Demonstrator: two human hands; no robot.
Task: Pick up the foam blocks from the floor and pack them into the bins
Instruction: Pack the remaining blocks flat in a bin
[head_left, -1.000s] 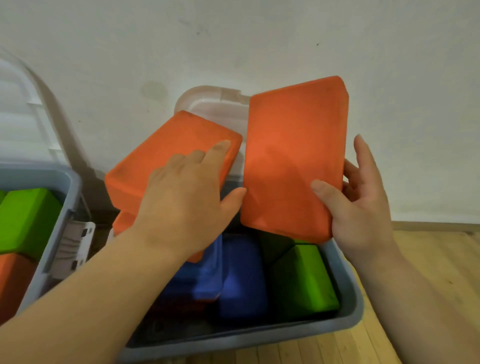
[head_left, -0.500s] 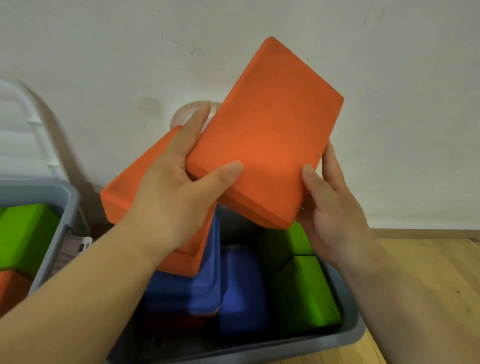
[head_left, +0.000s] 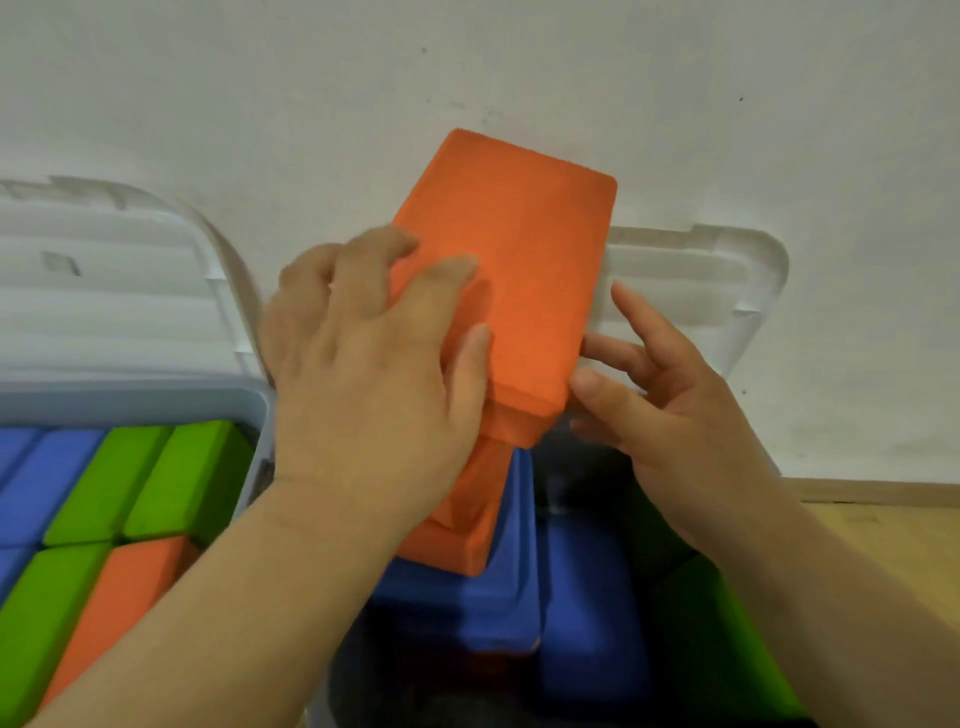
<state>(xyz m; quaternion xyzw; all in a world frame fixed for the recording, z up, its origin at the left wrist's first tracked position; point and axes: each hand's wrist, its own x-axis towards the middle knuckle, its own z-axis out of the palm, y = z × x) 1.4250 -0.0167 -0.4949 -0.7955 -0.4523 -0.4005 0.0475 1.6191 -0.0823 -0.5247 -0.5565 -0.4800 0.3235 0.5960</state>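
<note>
- Foam blue blocks (head_left: 587, 597), matte and square-edged, stand packed in the dark bin (head_left: 582, 467).
- Just above them tilts the lower orange block (head_left: 462, 540).
- My left hand (head_left: 363, 374) grips the upper orange block (head_left: 524, 270), fingers curled over its left edge.
- My right hand (head_left: 670, 415), fingers loosely spread, touches its right edge.
- A ribbed white lid (head_left: 691, 291) leans behind.

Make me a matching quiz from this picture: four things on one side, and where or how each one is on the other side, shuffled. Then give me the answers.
Column one:
1. top orange block
2. left hand
3. right hand
4. left bin

Column two:
a. fingers spread, tips at the block's right edge
b. full of packed blocks, blue, green and orange
c. lying on a second orange block
d. grips the block's left side, thumb on its face

Pairs: 1-c, 2-d, 3-a, 4-b.
</note>
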